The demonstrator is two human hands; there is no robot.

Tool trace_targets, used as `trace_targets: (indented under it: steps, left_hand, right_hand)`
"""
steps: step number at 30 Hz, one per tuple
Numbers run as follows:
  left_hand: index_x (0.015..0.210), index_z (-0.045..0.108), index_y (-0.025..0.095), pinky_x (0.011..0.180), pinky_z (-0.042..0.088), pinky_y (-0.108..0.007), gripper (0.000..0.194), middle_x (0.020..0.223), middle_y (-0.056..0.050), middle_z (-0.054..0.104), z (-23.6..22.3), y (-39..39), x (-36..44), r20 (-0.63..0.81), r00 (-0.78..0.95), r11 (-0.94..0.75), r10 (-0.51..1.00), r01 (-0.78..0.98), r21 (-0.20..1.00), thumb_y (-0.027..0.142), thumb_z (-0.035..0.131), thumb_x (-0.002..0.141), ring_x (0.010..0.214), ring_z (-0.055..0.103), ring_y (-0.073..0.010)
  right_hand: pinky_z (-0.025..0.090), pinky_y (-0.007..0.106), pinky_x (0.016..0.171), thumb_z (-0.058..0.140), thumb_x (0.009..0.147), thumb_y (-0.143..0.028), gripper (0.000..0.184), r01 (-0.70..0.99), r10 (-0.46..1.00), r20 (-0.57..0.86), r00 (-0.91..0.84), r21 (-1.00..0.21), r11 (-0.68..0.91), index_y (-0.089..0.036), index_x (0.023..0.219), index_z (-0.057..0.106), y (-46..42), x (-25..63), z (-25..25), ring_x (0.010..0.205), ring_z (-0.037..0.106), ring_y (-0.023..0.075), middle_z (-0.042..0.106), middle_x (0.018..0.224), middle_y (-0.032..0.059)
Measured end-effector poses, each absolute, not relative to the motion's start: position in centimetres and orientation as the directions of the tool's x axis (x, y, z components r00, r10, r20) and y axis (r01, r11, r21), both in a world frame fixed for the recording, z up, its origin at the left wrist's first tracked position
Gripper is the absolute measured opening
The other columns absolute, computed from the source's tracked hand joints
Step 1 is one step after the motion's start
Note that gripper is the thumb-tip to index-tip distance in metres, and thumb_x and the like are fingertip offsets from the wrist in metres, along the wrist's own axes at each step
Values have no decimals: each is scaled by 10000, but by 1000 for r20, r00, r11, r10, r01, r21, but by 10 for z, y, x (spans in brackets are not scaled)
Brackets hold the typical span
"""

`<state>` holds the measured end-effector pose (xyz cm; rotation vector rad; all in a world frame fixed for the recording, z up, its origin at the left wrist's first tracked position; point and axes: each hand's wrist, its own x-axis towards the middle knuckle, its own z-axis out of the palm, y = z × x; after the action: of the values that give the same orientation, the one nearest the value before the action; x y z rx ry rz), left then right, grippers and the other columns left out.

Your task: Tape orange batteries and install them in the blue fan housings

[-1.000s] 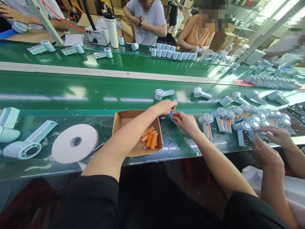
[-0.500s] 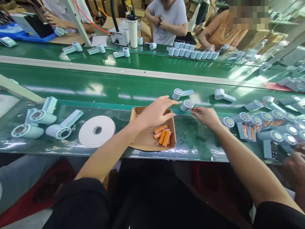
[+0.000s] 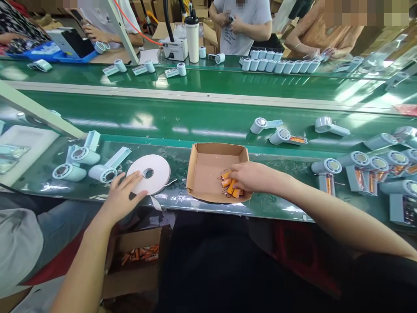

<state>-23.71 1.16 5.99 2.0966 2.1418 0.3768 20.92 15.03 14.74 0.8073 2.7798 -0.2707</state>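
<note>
My left hand [image 3: 125, 193] is open, its fingers spread at the left edge of a white tape roll [image 3: 156, 176] and close to a light-blue handheld fan [image 3: 106, 171]. In the shallow cardboard box [image 3: 203, 174], my right hand [image 3: 249, 176] bends its fingers down around orange batteries [image 3: 232, 188] with thin wires. Its fingertips are partly hidden. On the green belt beyond lies a fan [image 3: 280, 136] with an orange battery in its handle.
More fans [image 3: 70, 171] stand at the left, and several battery-fitted fans [image 3: 356, 161] crowd the right. Below the bench edge is a carton [image 3: 137, 237] of orange batteries. Co-workers sit across the green belt [image 3: 182, 111], near a white tumbler [image 3: 193, 41].
The fan that was between my hands now lies on the belt. My left hand has moved left to the tape roll, my right hand into the box. The view has swung left.
</note>
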Motion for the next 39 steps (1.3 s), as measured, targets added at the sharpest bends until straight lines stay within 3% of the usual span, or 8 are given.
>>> trace_targets:
  steps: [3, 7, 9, 12, 16, 20, 30, 39]
  left_hand:
    - [1535, 592, 234, 1272, 337, -567, 814, 1631, -81, 544, 65, 20, -229, -54, 10, 4, 998, 969, 246, 661, 554, 843, 1558, 362, -426]
    - [1583, 541, 244, 1246, 372, -555, 906, 1658, -75, 510, 74, 29, -233, -188, 40, 5, 981, 972, 234, 632, 632, 769, 1583, 322, -430]
    - [1535, 592, 260, 1207, 420, -546, 840, 1615, -76, 563, 78, 30, -238, -202, 68, -13, 977, 966, 259, 573, 647, 757, 1558, 364, -423]
    - [1411, 687, 266, 1159, 462, -545, 694, 1502, -90, 663, 83, 27, -235, -133, 80, -40, 988, 959, 280, 512, 648, 764, 1455, 467, -427]
    - [1378, 691, 270, 1134, 467, -543, 601, 1354, -114, 729, 91, 12, -189, 248, 64, -129, 967, 958, 254, 474, 689, 813, 1284, 542, -408]
    - [1430, 630, 295, 1076, 473, -526, 617, 1260, -110, 742, 104, -6, -122, 524, 181, -323, 832, 926, 194, 353, 773, 833, 1188, 549, -378]
    - [1548, 521, 273, 972, 471, -479, 711, 1240, -137, 718, 104, -4, -69, 635, 128, -308, 762, 934, 182, 372, 798, 901, 1091, 531, -343]
    - [1505, 584, 231, 864, 418, -404, 618, 1127, -112, 775, 104, -3, -52, 712, 228, -402, 665, 912, 83, 295, 799, 930, 940, 587, -261]
  right_hand:
    - [541, 325, 783, 750, 888, -174, 103, 496, 469, -346, -813, 12, 868, -169, 972, 810, 138, 198, 147, 943, 749, 282, 779, 1046, 152]
    - [552, 316, 789, 719, 901, -147, 134, 539, 493, -367, -789, -26, 842, -189, 1002, 796, 139, 205, 153, 986, 745, 285, 800, 1046, 142]
    - [557, 306, 764, 635, 958, -174, 171, 645, 560, -363, -745, -178, 743, -219, 1003, 794, 144, 215, 158, 896, 757, 248, 815, 986, 101]
    - [588, 317, 734, 562, 1036, -373, 279, 668, 746, -174, -643, -604, 434, -241, 1128, 790, 142, 232, 162, 845, 770, 233, 825, 954, 68]
    - [662, 388, 746, 819, 851, -606, 602, 163, 847, -64, -528, -986, 27, -196, 1289, 766, 116, 234, 151, 785, 800, 256, 841, 932, 85]
    - [695, 423, 802, 957, 710, -550, 547, -69, 875, -67, -479, -991, -113, -206, 1121, 845, 82, 210, 137, 815, 818, 268, 850, 985, 95]
    - [735, 490, 778, 930, 757, -488, 351, -64, 981, 158, 116, -984, 166, -282, 1035, 870, 48, 182, 115, 812, 830, 322, 855, 959, 38]
    - [711, 414, 875, 838, 850, -435, 307, 46, 987, 140, -72, -989, 144, -253, 1097, 857, 45, 164, 114, 922, 832, 297, 853, 1051, 34]
